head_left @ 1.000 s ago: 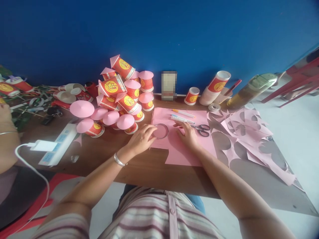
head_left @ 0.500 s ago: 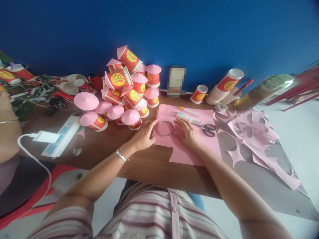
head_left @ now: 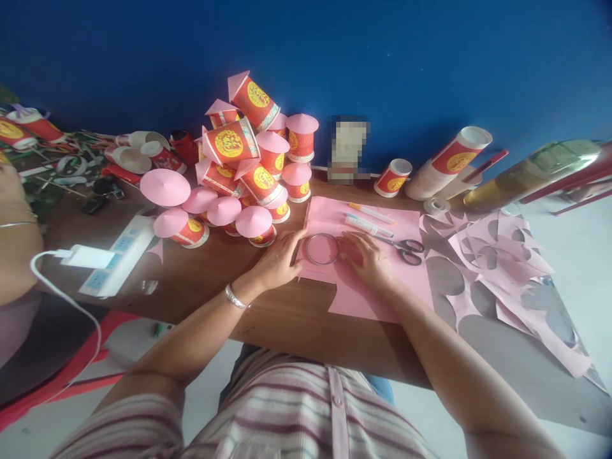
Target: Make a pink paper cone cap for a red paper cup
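Note:
Sheets of pink paper (head_left: 363,296) lie on the brown table in front of me. On the paper rests a thin round metal ring (head_left: 322,264). My left hand (head_left: 282,260) is open at the ring's left side, thumb and fingers apart, over the paper's left edge. On the other side my right hand (head_left: 370,260) lies open on the paper, its fingertips close to the ring. Whether either hand touches the ring I cannot tell. Just beyond my right hand are a white marker (head_left: 362,225), an orange-and-white pen (head_left: 373,213) and scissors with dark handles (head_left: 410,256).
Red paper cups with pink cone tops (head_left: 248,153) are piled at the back left. A power strip (head_left: 119,255) sits left of them. Stacked cups (head_left: 459,153), a tape roll (head_left: 437,205), a bottle (head_left: 530,172) and pink offcuts (head_left: 507,255) are on the right. Another person's arm shows far left.
The view has shifted slightly, so the table's things appear a little farther right. Both hands keep nearly the same place beside the ring.

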`<state>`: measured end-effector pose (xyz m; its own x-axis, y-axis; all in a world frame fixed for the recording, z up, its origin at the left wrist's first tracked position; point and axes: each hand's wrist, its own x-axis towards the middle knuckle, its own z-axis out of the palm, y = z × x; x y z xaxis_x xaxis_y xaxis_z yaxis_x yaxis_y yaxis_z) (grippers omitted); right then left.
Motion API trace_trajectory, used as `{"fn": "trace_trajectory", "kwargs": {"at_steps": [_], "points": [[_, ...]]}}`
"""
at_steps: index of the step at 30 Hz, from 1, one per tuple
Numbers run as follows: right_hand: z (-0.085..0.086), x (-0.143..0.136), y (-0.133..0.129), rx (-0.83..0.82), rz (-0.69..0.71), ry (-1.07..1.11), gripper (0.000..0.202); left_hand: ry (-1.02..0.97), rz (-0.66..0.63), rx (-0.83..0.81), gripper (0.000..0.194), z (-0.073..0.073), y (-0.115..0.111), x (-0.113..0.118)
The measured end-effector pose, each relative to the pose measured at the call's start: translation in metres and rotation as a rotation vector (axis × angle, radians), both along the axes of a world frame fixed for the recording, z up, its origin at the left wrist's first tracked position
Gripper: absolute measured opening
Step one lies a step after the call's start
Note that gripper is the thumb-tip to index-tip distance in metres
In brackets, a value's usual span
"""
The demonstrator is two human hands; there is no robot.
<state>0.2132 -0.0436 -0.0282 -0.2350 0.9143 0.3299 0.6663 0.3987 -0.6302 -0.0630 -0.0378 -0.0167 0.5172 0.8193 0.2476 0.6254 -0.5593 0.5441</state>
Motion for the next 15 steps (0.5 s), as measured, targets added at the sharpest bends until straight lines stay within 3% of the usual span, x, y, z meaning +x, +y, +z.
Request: {"fn": "trace_trajectory", "kwargs": {"at_steps": [15], "points": [[-0.0040,0.0028,0.0033,0.037,0.029,0.000,0.041,-0.052,0.052,0.033,0.062,-0.0055,0.0040,-0.0018]]}}
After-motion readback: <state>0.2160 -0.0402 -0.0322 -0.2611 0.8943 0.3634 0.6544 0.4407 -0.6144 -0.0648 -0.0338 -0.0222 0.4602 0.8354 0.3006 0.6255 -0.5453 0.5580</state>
